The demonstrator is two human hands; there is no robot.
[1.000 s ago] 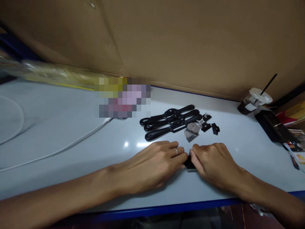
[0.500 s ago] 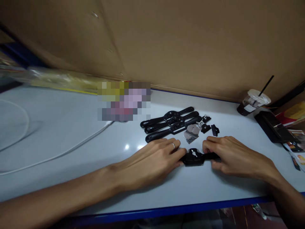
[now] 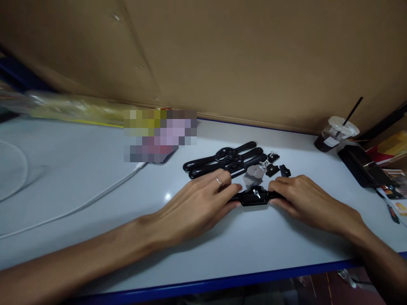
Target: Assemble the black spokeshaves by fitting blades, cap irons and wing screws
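A black two-handled tool (image 3: 255, 197) lies flat on the white table (image 3: 95, 178). My left hand (image 3: 203, 199) curls over its left handle and my right hand (image 3: 297, 195) closes over its right handle. Only the tool's middle, with a small silver screw, shows between my fingers. Just behind it lie several more black handled tools (image 3: 222, 159), side by side. Shiny metal blades (image 3: 253, 174) and small black clamp pieces (image 3: 280, 167) are scattered to the right of that pile.
A white cable (image 3: 79, 203) runs across the left of the table. A plastic cup with a black straw (image 3: 335, 135) and a black flat case (image 3: 362, 165) stand at the back right. A brown cardboard wall (image 3: 238, 55) closes the far side. The blue table edge (image 3: 222, 284) is near me.
My hands moved apart along the tool, uncovering its middle. Together they pushed it away from me, up to the pile of parts.
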